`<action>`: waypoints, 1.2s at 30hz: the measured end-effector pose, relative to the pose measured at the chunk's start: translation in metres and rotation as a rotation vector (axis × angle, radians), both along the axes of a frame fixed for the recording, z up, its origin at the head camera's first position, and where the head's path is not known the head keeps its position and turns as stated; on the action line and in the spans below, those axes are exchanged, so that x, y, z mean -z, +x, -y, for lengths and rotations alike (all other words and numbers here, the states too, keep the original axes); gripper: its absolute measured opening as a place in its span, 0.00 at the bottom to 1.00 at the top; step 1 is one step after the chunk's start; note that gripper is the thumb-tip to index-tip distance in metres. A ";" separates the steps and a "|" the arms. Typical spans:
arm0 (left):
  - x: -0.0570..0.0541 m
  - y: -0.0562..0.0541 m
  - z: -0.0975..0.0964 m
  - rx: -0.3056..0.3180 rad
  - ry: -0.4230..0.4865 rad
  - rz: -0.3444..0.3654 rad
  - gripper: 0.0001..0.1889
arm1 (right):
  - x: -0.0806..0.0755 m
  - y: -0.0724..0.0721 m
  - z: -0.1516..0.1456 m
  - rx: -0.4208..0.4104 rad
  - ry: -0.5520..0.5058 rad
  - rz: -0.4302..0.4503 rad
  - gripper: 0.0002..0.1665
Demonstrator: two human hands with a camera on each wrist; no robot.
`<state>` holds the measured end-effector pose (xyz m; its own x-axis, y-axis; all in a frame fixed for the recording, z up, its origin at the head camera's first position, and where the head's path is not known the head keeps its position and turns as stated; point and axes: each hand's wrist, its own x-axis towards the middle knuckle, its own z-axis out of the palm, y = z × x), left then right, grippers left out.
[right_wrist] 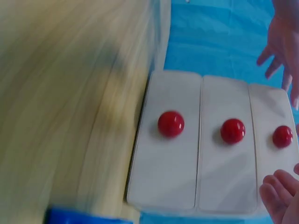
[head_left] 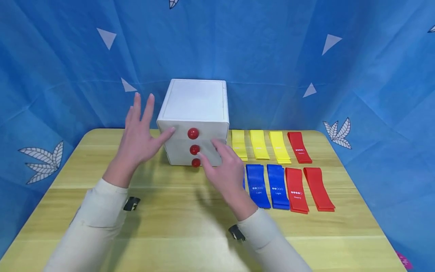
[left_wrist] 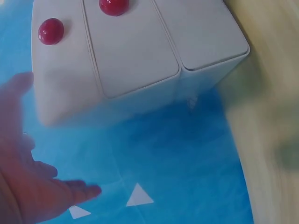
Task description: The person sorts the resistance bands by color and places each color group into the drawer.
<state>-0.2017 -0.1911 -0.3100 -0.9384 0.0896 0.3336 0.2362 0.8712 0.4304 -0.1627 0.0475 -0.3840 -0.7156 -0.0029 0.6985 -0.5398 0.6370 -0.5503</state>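
Observation:
A white three-drawer box stands at the table's back, a round red knob on each drawer front. At its left side I hold my left hand raised with fingers spread, the thumb tip overlapping the top drawer's front in the head view. My right hand is before the box's right half, its thumb close to the lower knobs and its fingers extended near the right edge. Neither hand holds anything. The right wrist view shows all three drawer fronts closed, with the right hand's fingers beside the top drawer.
Right of the box, folded resistance bands lie in two rows: yellow bands and a red band behind, blue bands and red bands in front. One blue band is partly hidden by my right hand. A blue curtain hangs behind the wooden table.

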 end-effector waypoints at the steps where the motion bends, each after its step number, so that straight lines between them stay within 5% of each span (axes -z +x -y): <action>1: 0.000 -0.002 0.000 0.016 0.021 -0.003 0.51 | -0.001 -0.002 0.004 -0.013 -0.021 -0.003 0.27; 14: 0.004 -0.025 -0.011 0.167 0.258 -0.037 0.45 | -0.005 -0.028 0.030 -0.106 -0.217 -0.029 0.19; 21: 0.007 -0.029 -0.011 0.168 0.396 -0.018 0.41 | -0.011 -0.032 0.036 -0.131 -0.238 0.000 0.15; 36: 0.020 -0.033 -0.011 0.133 0.437 0.017 0.36 | -0.010 -0.036 0.041 -0.120 -0.276 0.029 0.14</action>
<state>-0.2343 -0.1801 -0.3296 -0.9341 0.0644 0.3513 0.3234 0.5695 0.7557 -0.1984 0.0070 -0.3735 -0.7412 0.0987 0.6640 -0.5836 0.3942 -0.7100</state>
